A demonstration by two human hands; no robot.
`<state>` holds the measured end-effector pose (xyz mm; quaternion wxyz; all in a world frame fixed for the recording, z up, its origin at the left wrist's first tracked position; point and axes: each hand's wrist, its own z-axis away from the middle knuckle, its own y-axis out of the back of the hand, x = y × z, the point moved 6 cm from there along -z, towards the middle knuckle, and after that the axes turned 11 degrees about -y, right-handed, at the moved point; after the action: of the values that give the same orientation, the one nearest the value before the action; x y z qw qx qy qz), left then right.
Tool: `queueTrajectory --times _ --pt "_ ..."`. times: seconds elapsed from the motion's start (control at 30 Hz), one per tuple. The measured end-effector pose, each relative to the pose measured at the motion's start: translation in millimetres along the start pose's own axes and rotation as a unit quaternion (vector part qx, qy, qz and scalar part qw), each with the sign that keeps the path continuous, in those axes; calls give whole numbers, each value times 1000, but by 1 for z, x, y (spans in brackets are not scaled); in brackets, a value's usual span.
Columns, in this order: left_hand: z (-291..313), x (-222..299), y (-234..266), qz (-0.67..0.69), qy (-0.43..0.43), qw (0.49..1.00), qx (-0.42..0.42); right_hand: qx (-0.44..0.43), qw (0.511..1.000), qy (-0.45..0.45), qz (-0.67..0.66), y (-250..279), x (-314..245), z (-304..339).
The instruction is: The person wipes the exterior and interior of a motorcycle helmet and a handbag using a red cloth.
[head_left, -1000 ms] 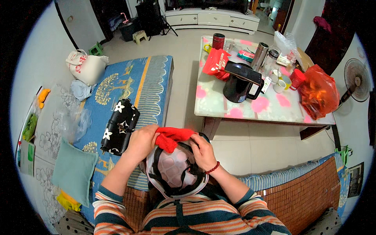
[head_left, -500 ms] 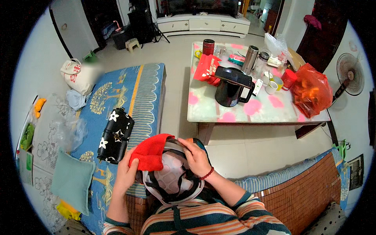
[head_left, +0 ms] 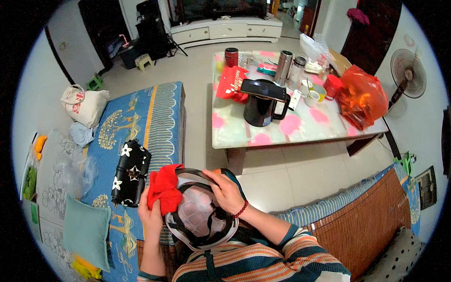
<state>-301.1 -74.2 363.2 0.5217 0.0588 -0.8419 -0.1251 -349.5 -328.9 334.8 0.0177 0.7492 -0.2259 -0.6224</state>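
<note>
An upturned helmet [head_left: 199,211] rests against my body, its pale padded lining and black straps facing up. My right hand [head_left: 226,191] grips its far right rim, the thumb inside and a red bead bracelet on the wrist. In my left hand [head_left: 151,214] a red cloth [head_left: 165,190] is bunched up at the helmet's left rim. The thumb presses on the cloth from above; the other left fingers are mostly hidden behind it. Left of the cloth, a black handbag [head_left: 131,173] with white flowers lies on the blue couch cover.
Ahead stands a table [head_left: 235,134] with a black kettle [head_left: 263,101], cups, flasks and a red plastic bag [head_left: 362,98]. A teal cushion [head_left: 87,232] and a white cloth bag [head_left: 84,105] are on the left couch. At right are a brown mat [head_left: 361,221] and a fan [head_left: 408,73].
The red cloth has gone from spread over the helmet's left rim to bunched in my left hand, drawn slightly left. My right hand keeps its grip. The whole view has shifted a little.
</note>
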Motion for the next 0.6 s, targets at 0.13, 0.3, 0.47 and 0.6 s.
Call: queueTrajectory --times 0.13,0.3,0.47,0.6 --pt "-38 25 -13 -111 -69 987 -91 6 1000 13 4 -2 -4 3" --pt "-52 27 -22 -231 -92 961 -122 9 1000 -8 -6 -1 11 0" --pt "-73 -18 17 183 19 979 90 9 999 -28 -15 3 1 2" --pt "-117 38 35 329 -30 934 133 2 1000 -11 -20 3 -7 2"
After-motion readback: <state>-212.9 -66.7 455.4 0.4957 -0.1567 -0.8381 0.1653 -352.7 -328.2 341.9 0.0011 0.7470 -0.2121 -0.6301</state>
